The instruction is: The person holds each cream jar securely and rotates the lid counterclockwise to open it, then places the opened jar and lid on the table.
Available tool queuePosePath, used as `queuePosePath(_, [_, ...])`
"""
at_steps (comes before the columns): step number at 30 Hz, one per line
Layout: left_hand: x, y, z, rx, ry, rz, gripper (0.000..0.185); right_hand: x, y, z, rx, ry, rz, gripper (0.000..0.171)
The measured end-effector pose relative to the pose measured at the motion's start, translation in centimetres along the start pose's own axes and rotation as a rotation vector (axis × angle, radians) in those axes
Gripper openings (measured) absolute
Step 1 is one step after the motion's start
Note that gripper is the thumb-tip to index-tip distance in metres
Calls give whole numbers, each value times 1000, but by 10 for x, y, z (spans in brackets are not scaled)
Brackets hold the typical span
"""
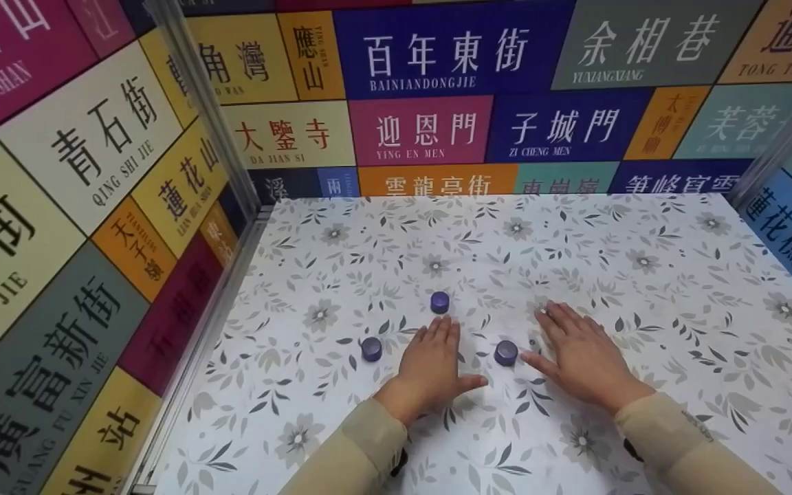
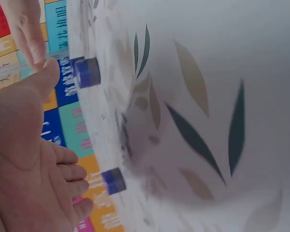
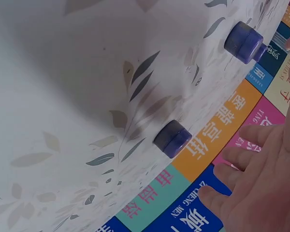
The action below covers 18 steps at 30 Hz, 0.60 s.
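Hands (image 1: 430,364) near 3 purple cylinders (image 1: 440,302)

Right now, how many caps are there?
3 caps: one left of the left hand, one just past its fingertips, one between it and the right hand. Hands might hide more.

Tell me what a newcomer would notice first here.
Likely the brightly coloured, lettered panels rising behind and beside the patterned table. Then three purple caps, in a triangle on its surface, with the left hand among them and the right hand to their right.
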State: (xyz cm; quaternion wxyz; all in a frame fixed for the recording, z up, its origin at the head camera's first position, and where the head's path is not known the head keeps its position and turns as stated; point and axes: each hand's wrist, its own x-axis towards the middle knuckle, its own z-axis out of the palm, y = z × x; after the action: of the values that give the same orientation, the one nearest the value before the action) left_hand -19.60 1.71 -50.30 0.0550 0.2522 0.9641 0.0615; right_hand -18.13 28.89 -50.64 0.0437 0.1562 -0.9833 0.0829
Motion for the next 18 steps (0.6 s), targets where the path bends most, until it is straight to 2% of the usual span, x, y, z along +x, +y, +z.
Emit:
queuePosePath(3, [10, 8, 2, -31, -20, 17, 98, -5, 0, -1, -12, -10, 2, 90])
queuePosePath(8, [24, 17, 7, -13, -41, 33, 92, -6, -3, -2, -33, 3, -11, 87])
queuePosePath(13, [37, 25, 12, -9, -17, 41, 85, -11, -3, -2, -33, 13, -11, 85])
queuePosePath(18, [45, 28, 12, -92, 20, 90, 70, -17, 0, -4, -34, 28, -12, 84])
